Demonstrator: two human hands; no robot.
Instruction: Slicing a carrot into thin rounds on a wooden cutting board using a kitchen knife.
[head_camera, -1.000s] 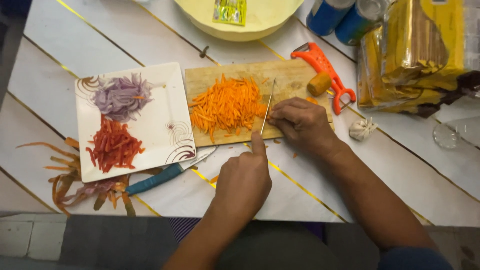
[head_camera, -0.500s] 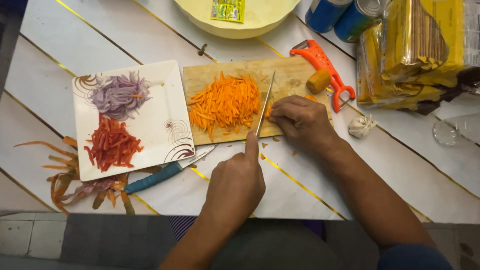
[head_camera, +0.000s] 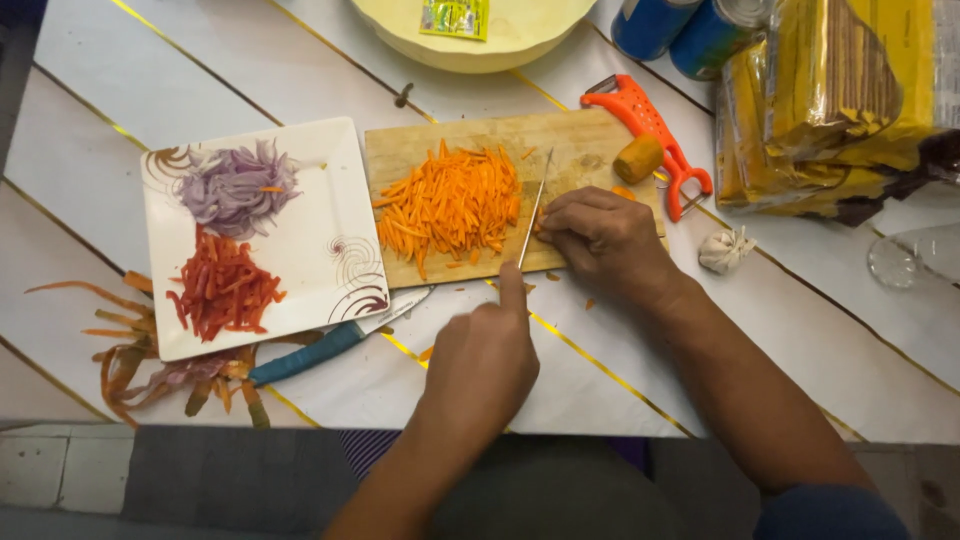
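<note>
White tabletop (head_camera: 700, 340) with thin gold lines fills the view, and there's plenty on it. At the far edge sits a pale yellow bowl (head_camera: 500, 45), a small green and yellow sachet resting inside. Far right corner: yellow-wrapped packets (head_camera: 850, 90) stacked up, two blue cans (head_camera: 680, 25) just beside them. On the left side, a square white plate (head_camera: 320, 210) carries a heap of sliced purple onion (head_camera: 235, 185) and, nearer the front edge, a heap of red strips (head_camera: 222, 290). Right beside the plate, in the middle of the tabletop, the wooden cutting board (head_camera: 590, 145), with a big pile of orange carrot strips (head_camera: 450, 205) spread on its left half.

Now the hands! The left hand (head_camera: 480, 365) is at the board's near edge, fist closed round a knife (head_camera: 533, 210), forefinger along the spine, blade edge-on across the board. The right hand (head_camera: 600, 235) is curled on the board's right part, fingertips bunched right against the blade, pinning a small bit of carrot that barely shows.

An orange peeler (head_camera: 650, 125) lies at the board's far right corner, a carrot stub (head_camera: 638, 158) touching it. A blue-handled knife (head_camera: 330, 345) lies by the plate's near edge. Peelings (head_camera: 120, 350) are scattered at the near left corner. A garlic bulb (head_camera: 725, 250) sits to the right of the board.
</note>
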